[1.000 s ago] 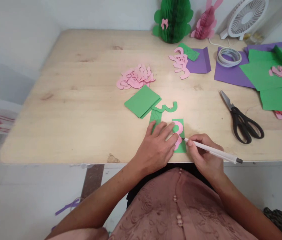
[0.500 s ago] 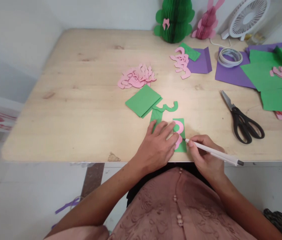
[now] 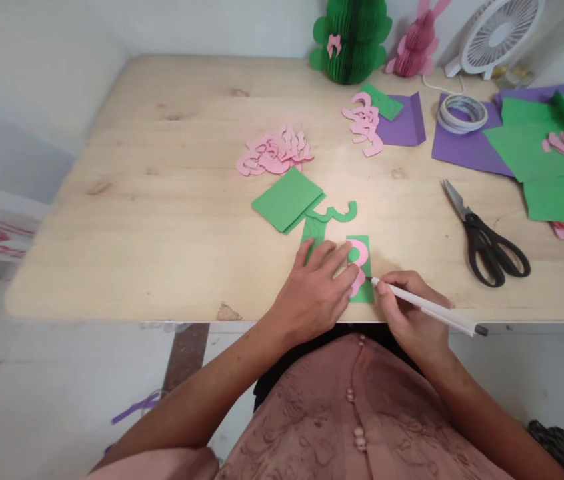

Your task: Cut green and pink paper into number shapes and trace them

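Note:
My left hand (image 3: 315, 287) lies flat near the table's front edge, fingers spread. Its fingertips press a curved pink paper cutout (image 3: 359, 253) onto a small green paper rectangle (image 3: 365, 293); part of both is hidden under the hand. A white pen (image 3: 425, 305) with a dark end sits in my right hand (image 3: 412, 313), fingers closed around it. The pen's tip touches or hovers just at the right side of the pink cutout, over the green paper. Beyond my left fingers are a green strip with drawn lines (image 3: 314, 230) and a wavy green cutout (image 3: 345, 213).
Folded green paper (image 3: 288, 199) and a pink cutout pile (image 3: 277, 152) lie ahead. Black-handled scissors (image 3: 487, 240) rest to the right, below a tape roll (image 3: 462, 114) and green sheets (image 3: 557, 180). Honeycomb paper figures (image 3: 355, 40) and a white fan (image 3: 502, 33) stand at the back.
The view has shifted very slightly. Both hands, the pen and the papers keep practically the same positions.

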### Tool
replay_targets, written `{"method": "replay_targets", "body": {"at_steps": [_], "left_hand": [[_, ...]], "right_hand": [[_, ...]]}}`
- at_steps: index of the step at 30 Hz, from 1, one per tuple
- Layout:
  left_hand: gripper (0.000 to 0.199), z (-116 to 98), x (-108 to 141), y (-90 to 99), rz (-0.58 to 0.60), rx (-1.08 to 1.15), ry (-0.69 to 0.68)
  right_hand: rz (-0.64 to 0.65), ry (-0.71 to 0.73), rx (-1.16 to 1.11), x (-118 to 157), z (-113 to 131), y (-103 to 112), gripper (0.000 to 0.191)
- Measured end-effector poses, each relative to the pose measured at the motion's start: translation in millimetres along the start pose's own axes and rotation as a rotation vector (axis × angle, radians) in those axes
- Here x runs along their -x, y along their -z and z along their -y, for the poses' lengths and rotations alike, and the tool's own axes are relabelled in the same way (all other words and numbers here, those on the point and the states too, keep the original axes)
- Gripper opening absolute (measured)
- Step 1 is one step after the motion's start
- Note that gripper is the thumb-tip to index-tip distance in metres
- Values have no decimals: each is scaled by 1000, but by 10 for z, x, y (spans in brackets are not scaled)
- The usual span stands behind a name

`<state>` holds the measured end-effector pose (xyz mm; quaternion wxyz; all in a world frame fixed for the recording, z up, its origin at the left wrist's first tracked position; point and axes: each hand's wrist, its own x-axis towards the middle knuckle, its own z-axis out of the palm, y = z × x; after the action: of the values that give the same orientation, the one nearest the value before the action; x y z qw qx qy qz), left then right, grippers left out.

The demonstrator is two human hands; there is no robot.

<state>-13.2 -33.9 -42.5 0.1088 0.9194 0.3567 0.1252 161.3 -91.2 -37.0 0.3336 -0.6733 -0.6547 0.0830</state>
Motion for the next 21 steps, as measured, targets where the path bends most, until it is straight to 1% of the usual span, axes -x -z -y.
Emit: {"method": "replay_targets", "body": {"at_steps": [8, 21], "left_hand": [[29, -5, -1, 4, -2, 2, -1], [29, -6, -2, 16, 0, 3, -1]], "right_hand": [[-8, 9, -17, 7, 3, -3, 8], [-12, 15, 14, 22, 10, -5, 10]]}}
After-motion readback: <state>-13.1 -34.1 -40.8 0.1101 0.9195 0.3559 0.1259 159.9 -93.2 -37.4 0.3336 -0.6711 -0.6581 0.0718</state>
